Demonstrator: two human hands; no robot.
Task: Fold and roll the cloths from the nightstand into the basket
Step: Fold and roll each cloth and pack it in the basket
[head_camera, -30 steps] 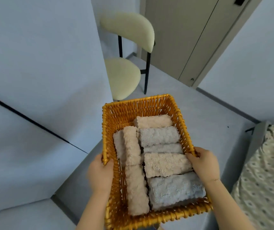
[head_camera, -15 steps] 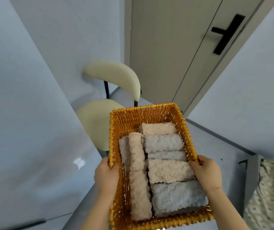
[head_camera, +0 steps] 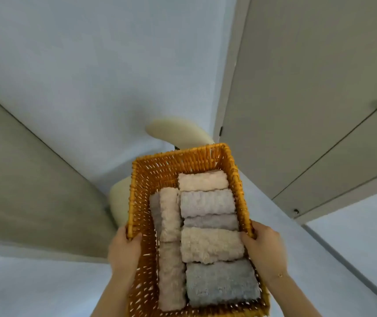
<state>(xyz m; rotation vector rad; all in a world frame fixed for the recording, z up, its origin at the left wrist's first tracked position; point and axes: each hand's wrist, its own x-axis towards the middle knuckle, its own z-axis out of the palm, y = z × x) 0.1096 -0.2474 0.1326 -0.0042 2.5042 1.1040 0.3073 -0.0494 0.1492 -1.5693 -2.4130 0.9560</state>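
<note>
An orange wicker basket [head_camera: 183, 154] is held up in front of me, in the lower middle of the head view. Several rolled cloths fill it: beige rolls [head_camera: 210, 244] and grey rolls [head_camera: 220, 284] lie side by side, with two more beige rolls [head_camera: 170, 213] lengthwise along the left. My left hand [head_camera: 123, 250] grips the basket's left rim, thumb inside. My right hand [head_camera: 266, 250] grips the right rim the same way. The nightstand is out of view.
A cream chair [head_camera: 178, 132] stands just behind the basket against the pale wall. A grey-beige door [head_camera: 308, 99] fills the upper right. A dull panel [head_camera: 22, 179] runs along the left.
The view has tilted up and swung left, so the chair is now mostly hidden behind the basket. Both hands keep the same grip on the rims.
</note>
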